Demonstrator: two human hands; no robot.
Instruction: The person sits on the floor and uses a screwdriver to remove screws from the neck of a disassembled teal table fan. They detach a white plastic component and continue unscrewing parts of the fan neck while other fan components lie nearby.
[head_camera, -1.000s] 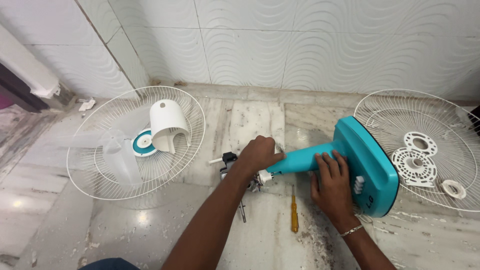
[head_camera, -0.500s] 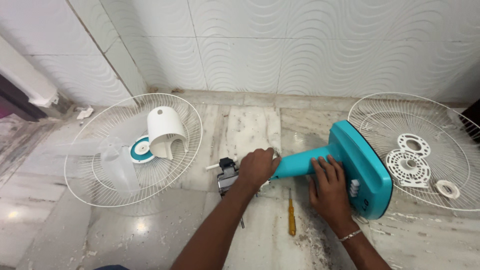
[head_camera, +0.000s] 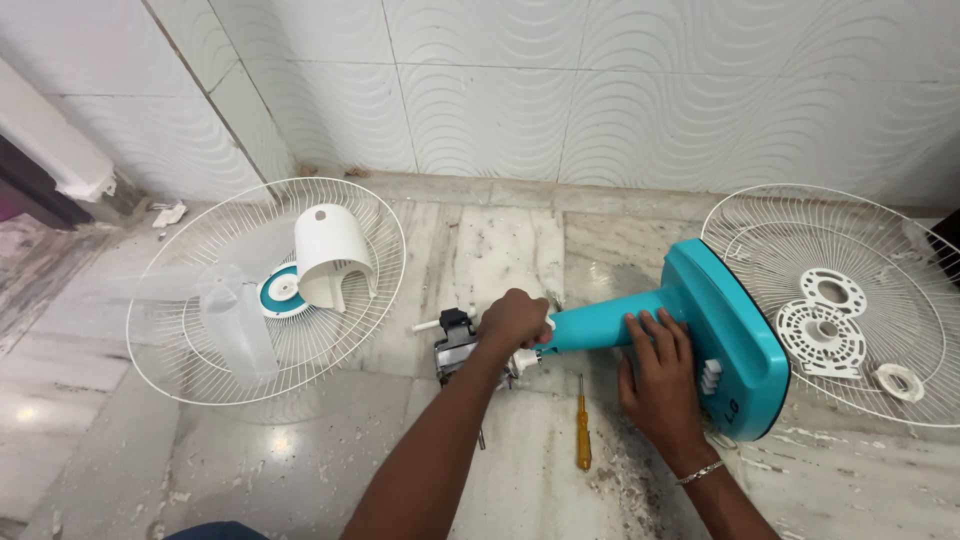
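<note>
A teal fan stand (head_camera: 705, 330) lies on its side on the marble floor, its base to the right and its neck pointing left. My left hand (head_camera: 512, 322) is closed over the bare fan motor (head_camera: 455, 342) where it joins the neck. My right hand (head_camera: 658, 378) rests flat on the neck beside the base, fingers spread. A yellow-handled screwdriver (head_camera: 583, 440) lies on the floor between my two arms.
A white wire fan guard (head_camera: 170, 330) at left holds a white motor cover (head_camera: 332, 255) and a clear fan blade (head_camera: 235, 320). A second guard (head_camera: 900, 270) at right holds white plastic rings (head_camera: 823, 325). A tiled wall runs along the back.
The view has shifted slightly; both hands stay on the fan, the left still gripping the motor end and the right on the neck.
</note>
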